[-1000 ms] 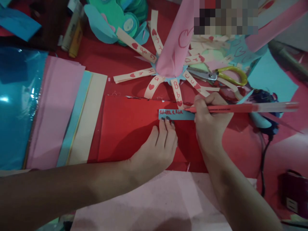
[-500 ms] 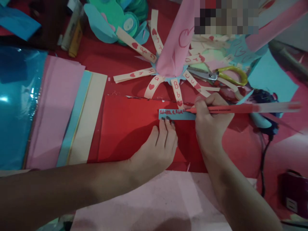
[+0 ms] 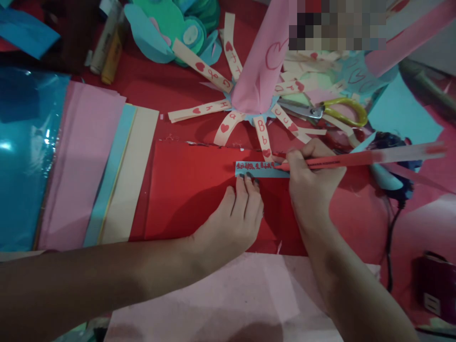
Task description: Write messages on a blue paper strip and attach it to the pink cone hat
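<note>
A small blue paper strip [image 3: 263, 174] with red handwriting along its upper part lies on a red folder [image 3: 188, 190]. My left hand [image 3: 240, 209] rests flat on the folder, its fingertips pressing the strip's lower edge and its fingers spread. In my right hand [image 3: 311, 183] is a red pen [image 3: 349, 160], its tip touching the strip near the end of the writing. Just beyond stands a pink paper cone [image 3: 254, 71], ringed by cream strips [image 3: 262, 137] bearing letters and hearts.
Yellow-handled scissors [image 3: 344, 111] lie right of the cone. Stacked coloured papers [image 3: 81, 166] and a blue plastic packet [image 3: 28, 166] are on the left. Markers [image 3: 112, 57] and green-blue cutouts [image 3: 160, 28] lie behind. A dark cable [image 3: 390, 256] runs down the right.
The pen tip has shifted slightly right and down, and the red writing extends a little further. The left hand has stayed where it was.
</note>
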Action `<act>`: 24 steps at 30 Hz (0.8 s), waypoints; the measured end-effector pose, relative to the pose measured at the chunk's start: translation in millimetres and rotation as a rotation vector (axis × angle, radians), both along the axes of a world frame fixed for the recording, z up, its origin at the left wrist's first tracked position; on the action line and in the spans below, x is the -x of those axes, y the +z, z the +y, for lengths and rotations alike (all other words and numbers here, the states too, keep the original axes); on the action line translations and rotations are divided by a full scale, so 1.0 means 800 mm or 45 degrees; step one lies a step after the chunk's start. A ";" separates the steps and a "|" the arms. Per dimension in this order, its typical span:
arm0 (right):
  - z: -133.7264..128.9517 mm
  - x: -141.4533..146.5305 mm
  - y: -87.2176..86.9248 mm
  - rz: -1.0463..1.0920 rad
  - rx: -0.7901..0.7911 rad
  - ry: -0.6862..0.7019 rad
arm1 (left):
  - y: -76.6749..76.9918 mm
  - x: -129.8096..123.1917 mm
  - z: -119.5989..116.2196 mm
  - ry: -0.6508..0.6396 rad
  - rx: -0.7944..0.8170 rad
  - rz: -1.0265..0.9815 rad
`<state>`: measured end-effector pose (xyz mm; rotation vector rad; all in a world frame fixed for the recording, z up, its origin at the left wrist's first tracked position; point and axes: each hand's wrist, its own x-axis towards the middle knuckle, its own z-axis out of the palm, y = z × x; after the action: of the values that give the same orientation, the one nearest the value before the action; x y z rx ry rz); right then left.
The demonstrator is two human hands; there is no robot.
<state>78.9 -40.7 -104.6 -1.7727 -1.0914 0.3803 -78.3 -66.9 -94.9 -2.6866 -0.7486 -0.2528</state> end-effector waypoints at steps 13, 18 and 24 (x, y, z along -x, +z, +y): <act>0.002 0.002 0.003 0.029 -0.024 -0.070 | 0.001 0.001 0.000 -0.003 0.002 -0.001; 0.002 0.003 0.006 -0.012 0.011 -0.047 | 0.002 0.002 -0.001 0.003 0.010 0.002; 0.001 0.003 0.005 -0.015 0.024 -0.015 | 0.002 0.001 0.000 -0.005 0.014 0.003</act>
<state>76.8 -40.2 -100.5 -1.7991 -1.0882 0.3741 -79.2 -67.2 -93.6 -2.6983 -0.7462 -0.2475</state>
